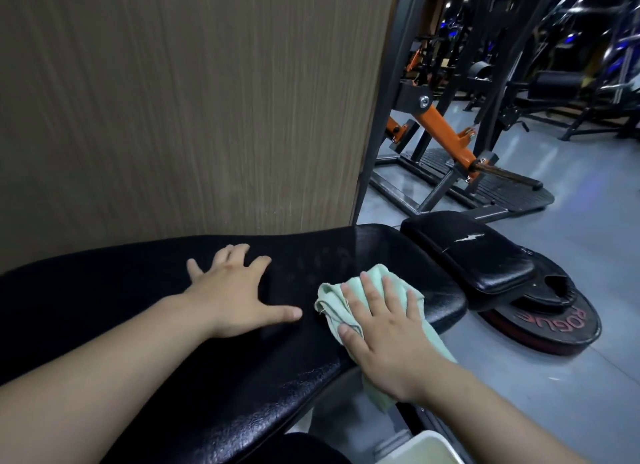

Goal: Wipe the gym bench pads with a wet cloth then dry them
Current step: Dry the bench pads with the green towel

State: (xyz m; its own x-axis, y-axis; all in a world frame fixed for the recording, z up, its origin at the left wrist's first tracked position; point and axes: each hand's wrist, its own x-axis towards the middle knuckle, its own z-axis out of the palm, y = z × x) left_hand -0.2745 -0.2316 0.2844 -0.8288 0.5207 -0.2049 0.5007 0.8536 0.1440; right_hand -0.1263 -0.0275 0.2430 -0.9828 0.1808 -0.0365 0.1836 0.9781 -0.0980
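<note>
A long black bench pad [166, 325] runs from lower left to centre right. My left hand [239, 290] lies flat on it with fingers spread and holds nothing. My right hand [384, 328] presses a light green cloth [332, 297] onto the pad near its right end, fingers flat over the cloth. Part of the cloth hangs off the pad's near edge below my wrist. Faint damp streaks show on the pad just beyond the cloth. A smaller black seat pad [471, 252] with a torn patch sits right of the long pad.
A wood-grain wall panel [180, 99] stands right behind the bench. A black weight plate [554, 325] with red lettering lies on the grey floor under the seat pad. An orange and black machine [446, 134] stands further back. A white bucket rim [426, 446] shows at the bottom.
</note>
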